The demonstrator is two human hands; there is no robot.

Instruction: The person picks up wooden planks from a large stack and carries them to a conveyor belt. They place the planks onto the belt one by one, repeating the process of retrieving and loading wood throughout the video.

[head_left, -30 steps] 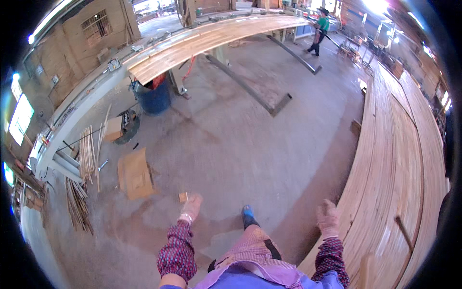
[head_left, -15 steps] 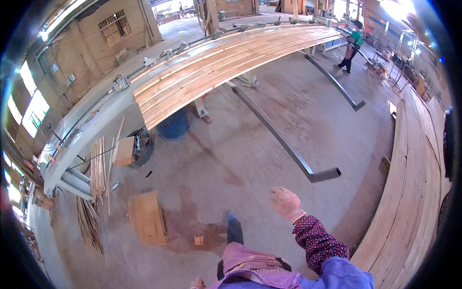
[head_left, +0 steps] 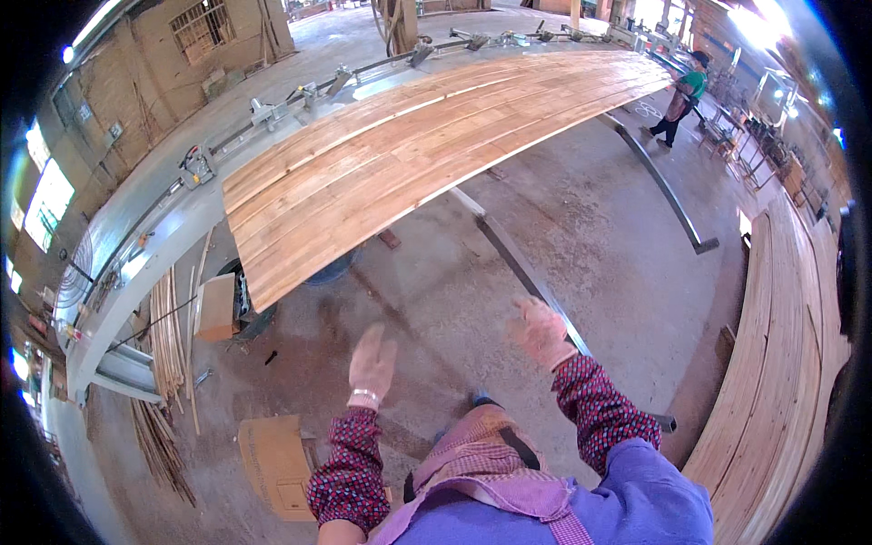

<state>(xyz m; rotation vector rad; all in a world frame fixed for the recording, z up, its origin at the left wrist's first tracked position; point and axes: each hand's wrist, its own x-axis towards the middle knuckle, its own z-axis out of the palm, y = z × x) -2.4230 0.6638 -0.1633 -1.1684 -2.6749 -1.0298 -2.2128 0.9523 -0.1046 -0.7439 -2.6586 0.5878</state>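
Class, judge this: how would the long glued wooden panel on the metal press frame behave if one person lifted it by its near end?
The wooden panel is very long and wide, so probably heavy. It looks thin for its span, so it would likely sag and flex. Both hands, left and right, are empty and clear of it.

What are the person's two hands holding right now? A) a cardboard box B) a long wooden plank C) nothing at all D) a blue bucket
C: the left hand and the right hand are both gloved, raised in the air and empty, above the concrete floor; the wide wooden panel lies ahead of them, untouched.
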